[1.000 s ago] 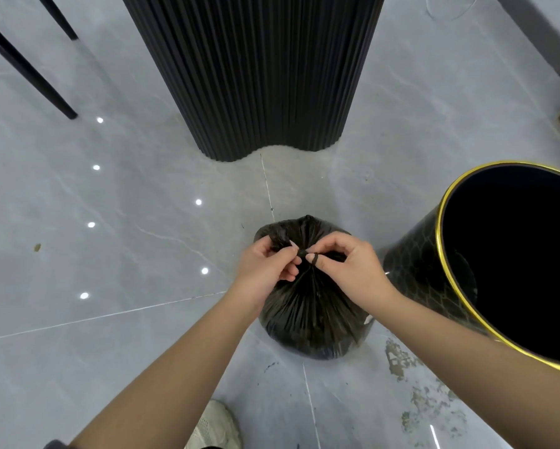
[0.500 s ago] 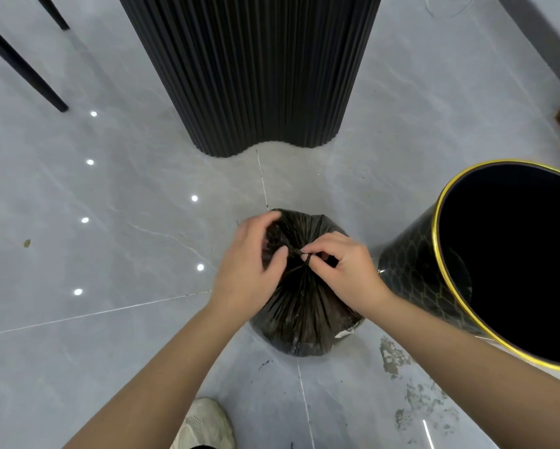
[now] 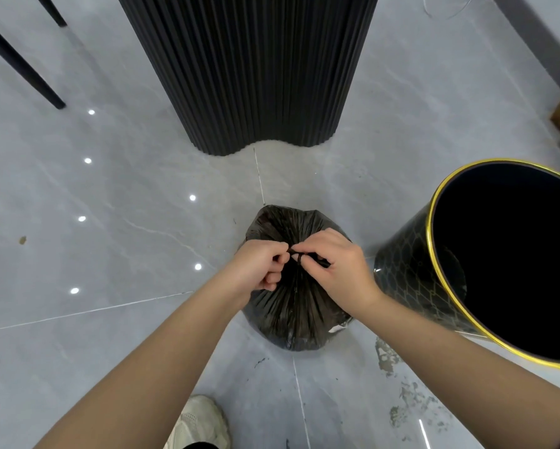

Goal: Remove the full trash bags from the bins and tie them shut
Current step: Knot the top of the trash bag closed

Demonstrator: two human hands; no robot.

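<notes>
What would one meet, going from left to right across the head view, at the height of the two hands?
Brown speck on the floor → left hand → gathered neck of the trash bag, pinched by both hands → right hand → black bin with a gold rim.

Trash bag [image 3: 291,306]: thin black plastic, crinkly, slight sheen. Bin [image 3: 411,280]: glossy black w/ gold metallic rim; floor [image 3: 126,335] polished grey stone-look tile. Ribbed column [image 3: 249,69] matt black.

left hand [image 3: 262,266], right hand [image 3: 336,266] pinch knot | trash bag [image 3: 291,315] | bin [image 3: 411,270] seemingly empty
</notes>
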